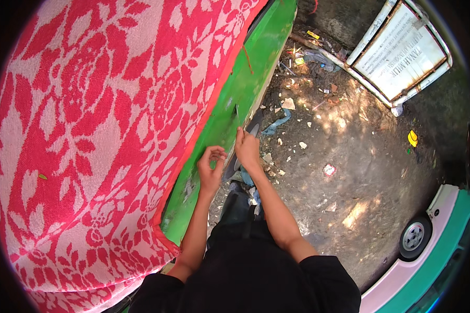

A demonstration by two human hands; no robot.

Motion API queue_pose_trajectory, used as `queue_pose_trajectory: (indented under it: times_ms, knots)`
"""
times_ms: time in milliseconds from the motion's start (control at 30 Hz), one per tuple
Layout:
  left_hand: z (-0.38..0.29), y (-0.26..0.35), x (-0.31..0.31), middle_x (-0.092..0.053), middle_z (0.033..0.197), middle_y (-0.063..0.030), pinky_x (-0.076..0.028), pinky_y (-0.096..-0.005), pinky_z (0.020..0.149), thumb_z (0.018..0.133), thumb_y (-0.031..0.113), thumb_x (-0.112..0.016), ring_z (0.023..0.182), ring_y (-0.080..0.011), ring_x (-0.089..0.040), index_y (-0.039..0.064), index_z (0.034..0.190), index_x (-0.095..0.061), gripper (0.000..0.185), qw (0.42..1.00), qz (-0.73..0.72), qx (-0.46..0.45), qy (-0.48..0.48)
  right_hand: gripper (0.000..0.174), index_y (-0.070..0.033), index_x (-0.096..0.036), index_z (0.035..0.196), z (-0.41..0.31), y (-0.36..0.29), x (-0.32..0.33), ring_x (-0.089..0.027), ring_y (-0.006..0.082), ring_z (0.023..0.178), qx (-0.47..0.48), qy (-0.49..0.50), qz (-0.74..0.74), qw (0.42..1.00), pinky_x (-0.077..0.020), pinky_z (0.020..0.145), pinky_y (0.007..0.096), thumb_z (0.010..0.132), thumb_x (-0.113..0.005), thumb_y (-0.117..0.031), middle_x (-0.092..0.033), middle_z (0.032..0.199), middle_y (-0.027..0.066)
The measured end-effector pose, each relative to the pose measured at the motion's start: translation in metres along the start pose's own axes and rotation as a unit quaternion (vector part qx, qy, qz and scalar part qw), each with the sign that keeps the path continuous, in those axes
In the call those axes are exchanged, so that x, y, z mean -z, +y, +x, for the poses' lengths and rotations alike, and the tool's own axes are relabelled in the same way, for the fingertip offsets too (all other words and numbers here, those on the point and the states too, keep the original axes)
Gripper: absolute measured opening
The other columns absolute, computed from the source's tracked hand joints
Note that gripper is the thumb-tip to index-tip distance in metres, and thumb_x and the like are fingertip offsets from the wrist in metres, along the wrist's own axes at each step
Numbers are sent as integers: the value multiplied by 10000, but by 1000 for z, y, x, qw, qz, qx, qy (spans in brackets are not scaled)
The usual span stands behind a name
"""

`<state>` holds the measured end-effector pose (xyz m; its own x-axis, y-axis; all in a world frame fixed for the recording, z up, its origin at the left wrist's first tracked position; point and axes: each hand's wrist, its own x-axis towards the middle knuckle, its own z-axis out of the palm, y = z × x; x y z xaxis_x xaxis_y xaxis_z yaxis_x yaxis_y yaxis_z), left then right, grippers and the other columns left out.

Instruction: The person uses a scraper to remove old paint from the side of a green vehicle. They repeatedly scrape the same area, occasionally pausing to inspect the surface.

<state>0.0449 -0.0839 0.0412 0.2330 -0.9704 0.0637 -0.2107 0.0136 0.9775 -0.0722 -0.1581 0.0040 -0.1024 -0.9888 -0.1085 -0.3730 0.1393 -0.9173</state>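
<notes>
Before me stands a green vehicle body (219,121) with scraped, bare patches, its upper part draped with a red and pink floral cloth (102,117). My right hand (247,148) is closed around the end of a thin tool, perhaps a blade or scraper (236,111), that reaches up along the green panel; its handle is hidden in my fist. My left hand (212,166) is lifted beside the panel's lower part, fingers curled, and I cannot tell whether something small is between them. Below the panel edge a dark wheel (250,133) shows partly behind my right hand.
A white metal-framed sign (401,53) with writing lies at the upper right. Broken pale chips (288,103), a blue cloth strip (276,122) and litter are strewn over the dirt ground. At the lower right stands a pink and teal vehicle (419,262).
</notes>
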Motion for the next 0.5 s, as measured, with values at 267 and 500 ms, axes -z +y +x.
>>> queue_pose_trajectory:
  times_ms: [267,500]
  knots:
    - [2,0,5,-676,910,-94,-504,-288,786,878,-6,-602,860,-165,-663,-25,1037,-618,162,1000,0,-5,-19,485,78,-633,785,0,-4,-4,-603,493,630,-15,-5,9,1000,-442,567,510,1051,-460,-288,-568,647,312]
    - [0,4,4,-675,907,-98,-513,-297,792,879,-10,-603,863,-165,-666,-29,1039,-617,161,1000,-1,4,-27,387,74,-648,880,-5,5,-13,-613,493,639,33,11,25,999,-453,569,516,1042,-491,-241,-598,685,310]
